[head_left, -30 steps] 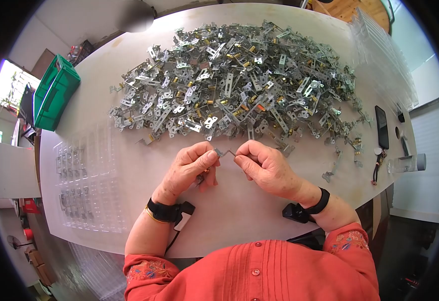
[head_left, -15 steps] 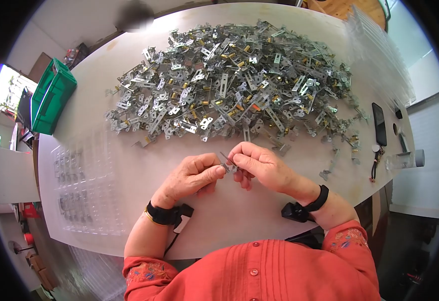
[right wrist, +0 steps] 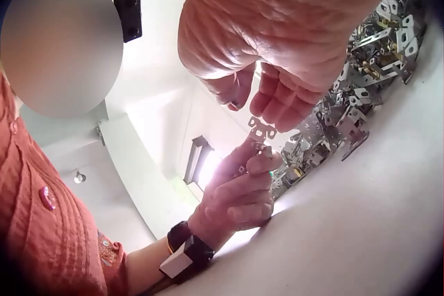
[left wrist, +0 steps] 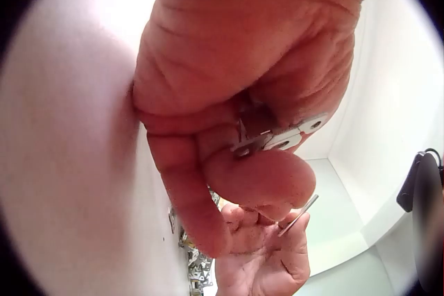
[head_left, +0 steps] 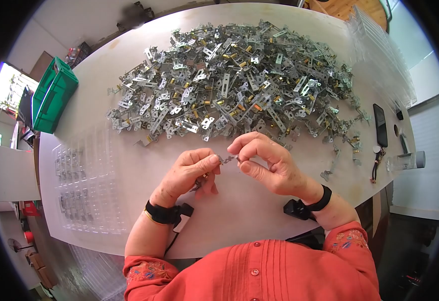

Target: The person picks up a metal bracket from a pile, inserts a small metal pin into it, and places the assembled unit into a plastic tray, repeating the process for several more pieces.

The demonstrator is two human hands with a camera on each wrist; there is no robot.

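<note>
My left hand [head_left: 192, 170] pinches a small perforated metal bracket [right wrist: 261, 128], whose holed end sticks out past the thumb toward the right. Further metal pieces [left wrist: 284, 136] sit in the curl of the same hand, partly hidden by the fingers. The right hand [head_left: 269, 163] hovers at the bracket's free end, its fingertips right beside it. Thumb and fingers of that hand stand apart in the right wrist view. Beyond both hands spreads a large heap of similar metal brackets [head_left: 224, 85].
Clear plastic trays [head_left: 104, 185] lie at left, some cells holding metal parts. A green crate [head_left: 53, 95] stands at the back left. On the right are stacked clear trays [head_left: 382, 60], a phone [head_left: 380, 125] and a clear bottle [head_left: 405, 162]. A few loose brackets [head_left: 332, 165] lie near the heap.
The hands came together over the bracket, then drew slightly apart again. The bracket has turned between them, and the right thumb and fingers have spread from their pinch on it.
</note>
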